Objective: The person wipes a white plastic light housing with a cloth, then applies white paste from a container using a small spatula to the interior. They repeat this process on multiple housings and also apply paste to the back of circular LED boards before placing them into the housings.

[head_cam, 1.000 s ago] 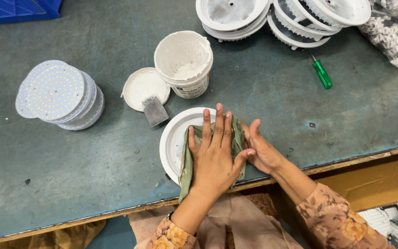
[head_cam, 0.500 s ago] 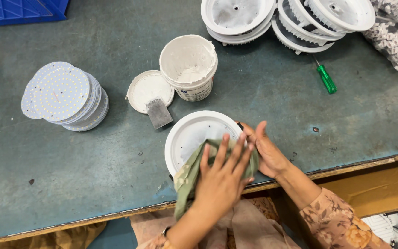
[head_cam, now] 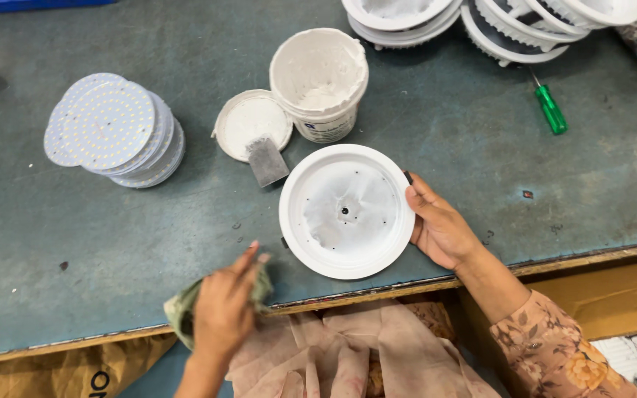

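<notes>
We see a worn grey-green table (head_cam: 481, 169) with a wooden front edge. Our landmark is the white paste tub (head_cam: 320, 81) standing open on it. Just left of the tub lies its round lid (head_cam: 248, 121), with a small grey spreader (head_cam: 267, 161) resting partly on the lid's near edge. Further left of the tub sits a stack of round LED boards (head_cam: 112, 129). Directly in front of the tub lies a white round lamp housing (head_cam: 346, 211), hollow side up. Right of the tub lies a green-handled screwdriver (head_cam: 551, 108). Behind and right of the tub, stacked white housings (head_cam: 495, 18) line the table's far edge.
</notes>
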